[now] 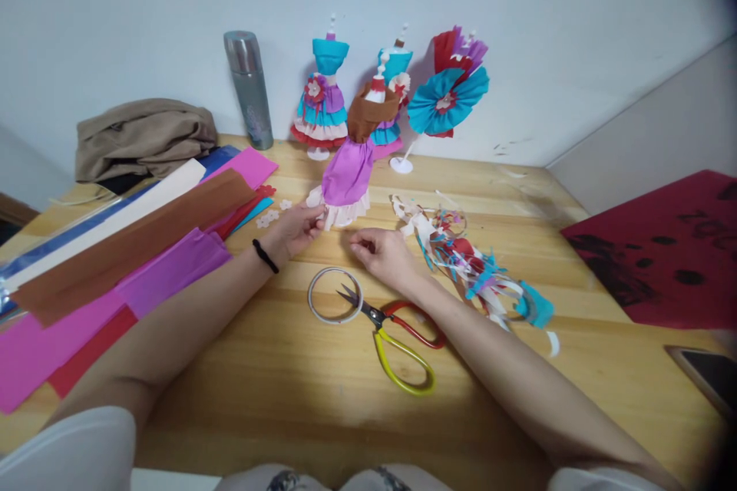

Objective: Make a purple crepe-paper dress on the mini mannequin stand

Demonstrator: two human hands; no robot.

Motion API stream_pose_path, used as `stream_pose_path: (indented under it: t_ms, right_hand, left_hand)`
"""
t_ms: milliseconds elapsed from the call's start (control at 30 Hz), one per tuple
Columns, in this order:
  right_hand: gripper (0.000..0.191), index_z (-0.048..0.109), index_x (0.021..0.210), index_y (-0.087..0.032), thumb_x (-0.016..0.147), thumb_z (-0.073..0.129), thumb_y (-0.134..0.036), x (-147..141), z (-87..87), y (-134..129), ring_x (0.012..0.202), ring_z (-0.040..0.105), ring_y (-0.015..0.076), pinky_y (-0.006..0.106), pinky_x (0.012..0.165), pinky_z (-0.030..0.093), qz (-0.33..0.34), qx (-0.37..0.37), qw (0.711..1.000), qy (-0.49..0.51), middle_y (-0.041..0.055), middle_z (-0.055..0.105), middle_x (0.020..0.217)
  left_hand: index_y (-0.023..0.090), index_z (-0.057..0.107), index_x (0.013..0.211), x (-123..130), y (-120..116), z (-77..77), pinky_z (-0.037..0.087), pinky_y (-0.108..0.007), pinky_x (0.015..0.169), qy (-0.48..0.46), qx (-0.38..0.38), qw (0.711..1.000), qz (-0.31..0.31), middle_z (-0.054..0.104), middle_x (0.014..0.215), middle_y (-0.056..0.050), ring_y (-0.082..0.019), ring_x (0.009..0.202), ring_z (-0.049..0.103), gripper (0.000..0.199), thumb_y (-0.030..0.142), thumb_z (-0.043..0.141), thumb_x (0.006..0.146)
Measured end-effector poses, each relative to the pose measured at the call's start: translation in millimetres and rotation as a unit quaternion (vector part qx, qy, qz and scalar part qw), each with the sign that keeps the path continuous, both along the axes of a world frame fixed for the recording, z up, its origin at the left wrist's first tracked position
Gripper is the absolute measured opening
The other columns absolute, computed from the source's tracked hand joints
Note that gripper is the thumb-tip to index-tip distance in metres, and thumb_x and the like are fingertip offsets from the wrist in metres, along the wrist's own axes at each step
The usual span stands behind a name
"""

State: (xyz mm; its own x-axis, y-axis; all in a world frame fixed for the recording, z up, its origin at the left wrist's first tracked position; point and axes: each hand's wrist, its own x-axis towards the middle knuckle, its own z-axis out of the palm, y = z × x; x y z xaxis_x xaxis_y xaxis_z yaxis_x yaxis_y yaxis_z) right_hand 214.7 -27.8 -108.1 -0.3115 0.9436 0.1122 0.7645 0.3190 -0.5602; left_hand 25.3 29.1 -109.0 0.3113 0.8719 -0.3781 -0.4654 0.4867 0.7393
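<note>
A miniature dress form [348, 169] wears a brown crepe-paper top, a purple skirt and a pale pink ruffled hem. At the hem's left edge, my left hand [302, 229] is closed, thumb and fingertips pinching the ruffle. My right hand [383, 253] rests low in front of the dress, a little right of it. Its fingers are curled together, and whatever they hold, if anything, is hidden. Just below lie a roll of tape [312, 305] and scissors [375, 316] with red and yellow handles, the blade tips inside the ring.
Behind stand three more dressed forms, one with a blue paper fan [461, 103]. Folded crepe paper [138, 245], a brown cloth [143, 138] and a thermos [250, 92] occupy the left. Paper scraps [477, 268] heap at right, near a red sheet [668, 253] and a phone [705, 376].
</note>
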Motion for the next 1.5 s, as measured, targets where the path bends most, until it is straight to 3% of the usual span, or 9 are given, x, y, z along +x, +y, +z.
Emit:
stream_pose_path:
  t_ms: [367, 567, 733, 867, 1100, 1333, 1433, 1500]
  right_hand:
    - [0.019, 0.073, 0.082, -0.016, 0.084, 0.055, -0.014, 6, 8.8, -8, 0.060, 0.055, 0.0138, 0.024, 0.061, 0.037, 0.020, -0.041, 0.999, -0.002, 0.0029, 0.070, 0.071]
    - [0.017, 0.076, 0.083, -0.017, 0.087, 0.059, -0.022, -1, 7.7, -3, 0.060, 0.057, 0.0142, 0.025, 0.060, 0.037, -0.014, -0.037, 0.999, 0.023, 0.0030, 0.071, 0.071]
    - [0.026, 0.075, 0.080, -0.018, 0.092, 0.059, -0.033, -19, 7.6, 9, 0.064, 0.061, 0.0165, 0.026, 0.062, 0.035, -0.021, 0.004, 0.999, -0.045, 0.0067, 0.074, 0.075]
    - [0.029, 0.074, 0.076, -0.018, 0.094, 0.054, -0.030, -26, 5.5, 13, 0.062, 0.060, 0.0176, 0.028, 0.058, 0.028, -0.043, 0.030, 0.993, -0.108, 0.0084, 0.073, 0.072]
    - [0.031, 0.075, 0.080, -0.018, 0.095, 0.052, -0.032, -26, 3.2, 19, 0.069, 0.064, 0.0199, 0.028, 0.057, 0.027, -0.034, 0.027, 0.990, -0.133, 0.0105, 0.076, 0.079]
    - [0.025, 0.078, 0.089, -0.019, 0.093, 0.054, -0.024, -17, 9.6, 14, 0.076, 0.069, 0.0197, 0.026, 0.062, 0.037, -0.016, 0.023, 0.994, -0.105, 0.0087, 0.079, 0.089]
    - [0.026, 0.079, 0.090, -0.020, 0.092, 0.053, -0.023, -11, 12.7, 11, 0.075, 0.069, 0.0187, 0.026, 0.064, 0.039, -0.032, 0.018, 0.996, -0.082, 0.0072, 0.079, 0.088]
    - [0.027, 0.079, 0.087, -0.019, 0.092, 0.053, -0.025, -7, 14.7, 10, 0.072, 0.069, 0.0184, 0.026, 0.064, 0.038, -0.045, 0.012, 0.997, -0.066, 0.0070, 0.079, 0.084]
  left_hand:
    - [0.008, 0.063, 0.073, -6, 4, -3.6, 0.031, -0.010, 0.036, 0.031, -0.006, 0.997, -0.068, 0.062, 0.059, -0.001, -0.004, 0.045, 0.054, 0.015, -0.002, 0.062, 0.084]
    - [0.008, 0.064, 0.075, -7, 5, -4.4, 0.034, -0.010, 0.037, 0.028, 0.002, 0.997, -0.076, 0.062, 0.059, 0.000, -0.004, 0.045, 0.055, 0.012, 0.000, 0.067, 0.083]
    - [0.008, 0.064, 0.072, -5, 3, -4.1, 0.031, -0.010, 0.037, 0.026, 0.014, 0.996, -0.081, 0.061, 0.058, 0.001, -0.002, 0.044, 0.053, 0.013, 0.000, 0.072, 0.078]
    - [0.008, 0.065, 0.072, -4, 2, -4.5, 0.031, -0.010, 0.037, 0.026, 0.018, 0.996, -0.078, 0.060, 0.057, 0.002, -0.002, 0.042, 0.051, 0.012, 0.000, 0.073, 0.076]
    - [0.011, 0.062, 0.075, -6, 3, -3.8, 0.036, -0.009, 0.039, 0.037, 0.005, 0.998, -0.048, 0.060, 0.060, 0.003, -0.003, 0.046, 0.055, 0.014, 0.001, 0.062, 0.085]
    - [0.013, 0.060, 0.069, -17, 3, 5.0, 0.040, -0.017, 0.042, 0.155, 0.023, 0.986, -0.065, 0.065, 0.061, -0.005, -0.010, 0.046, 0.058, 0.023, 0.022, 0.061, 0.090]
    - [0.014, 0.059, 0.064, -25, 2, 14.2, 0.030, -0.022, 0.039, 0.258, 0.068, 0.963, -0.041, 0.062, 0.055, -0.004, -0.011, 0.039, 0.050, 0.034, 0.038, 0.065, 0.087]
    - [0.015, 0.057, 0.059, -28, 1, 26.9, 0.025, -0.022, 0.041, 0.329, 0.123, 0.936, 0.002, 0.052, 0.045, 0.002, -0.009, 0.037, 0.041, 0.038, 0.040, 0.065, 0.086]
